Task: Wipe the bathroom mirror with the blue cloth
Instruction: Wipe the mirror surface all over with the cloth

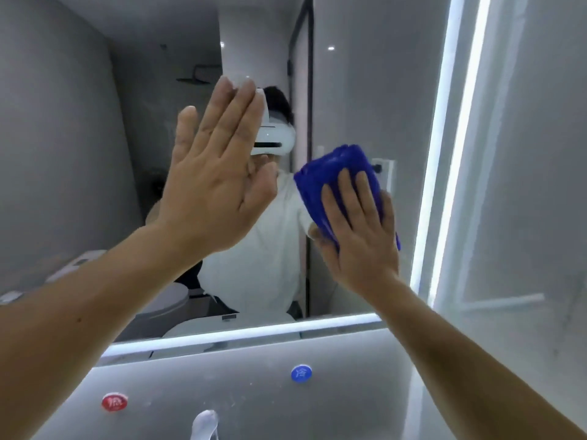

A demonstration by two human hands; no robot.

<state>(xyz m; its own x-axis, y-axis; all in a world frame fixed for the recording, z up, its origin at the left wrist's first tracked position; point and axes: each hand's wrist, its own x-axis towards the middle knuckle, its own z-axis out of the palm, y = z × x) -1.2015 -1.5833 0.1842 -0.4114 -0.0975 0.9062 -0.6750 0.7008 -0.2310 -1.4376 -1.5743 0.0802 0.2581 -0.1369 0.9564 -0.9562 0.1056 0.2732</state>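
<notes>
mirror: fills most of the view; reflects a person in a white shirt with a white headset, and grey bathroom walls
wall: pale grey panel below the mirror
light strip: lit white, runs up the mirror's right edge and along its bottom edge
left hand: raised at mid-mirror, palm toward the glass, fingers straight and close together, holding nothing; actual contact with the glass, can't tell
right hand: flat on the cloth, fingers straight and slightly spread, pressing it to the glass
cloth: blue, bunched, on the mirror's right part near the lit edge, sticking out above the right fingertips
toilet: white, seen only as a reflection, low in the mirror
tap: pale spout at the bottom edge, blurred
blue sticker: round, on the wall, white character 冷
red sticker: round, on the wall lower left, white character too blurred to read
</notes>
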